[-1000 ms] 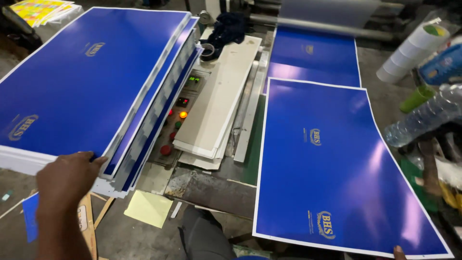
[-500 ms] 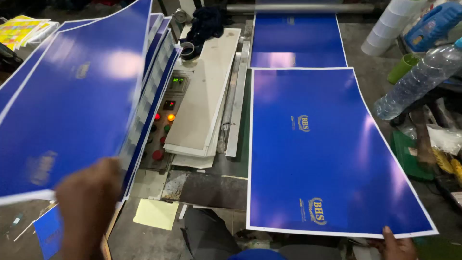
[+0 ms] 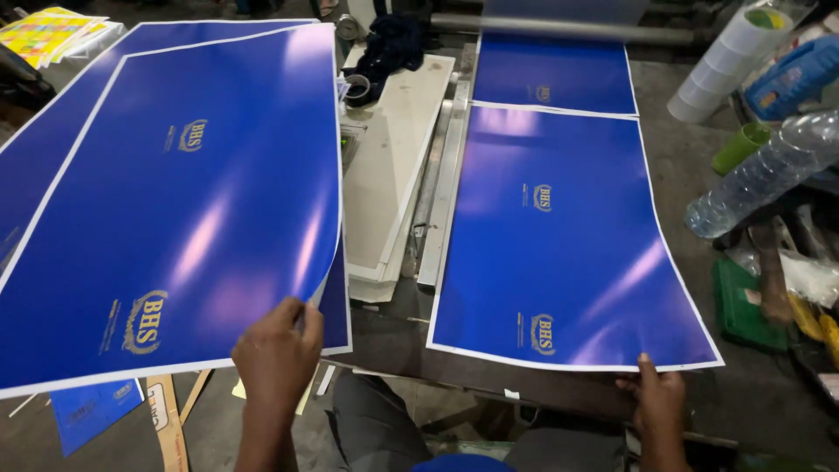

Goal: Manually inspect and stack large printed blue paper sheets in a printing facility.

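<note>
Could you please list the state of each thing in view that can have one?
Left hand: gripping the lifted blue sheet at its near edge, sheet bowed.
Right hand: on the near edge of the flat blue sheet.
Plastic bottle: lying on its side.
Green cup: tipped over.

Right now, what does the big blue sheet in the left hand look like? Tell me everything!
The lifted blue sheet is large, glossy and deep blue with a thin white border and small gold emblems. It looks like thin coated paper or card, and light reflects off it in pale streaks. It is raised above the stack of similar sheets and curves slightly. The left hand grips its near edge by the corner. Nothing else is seen touching it.
</note>
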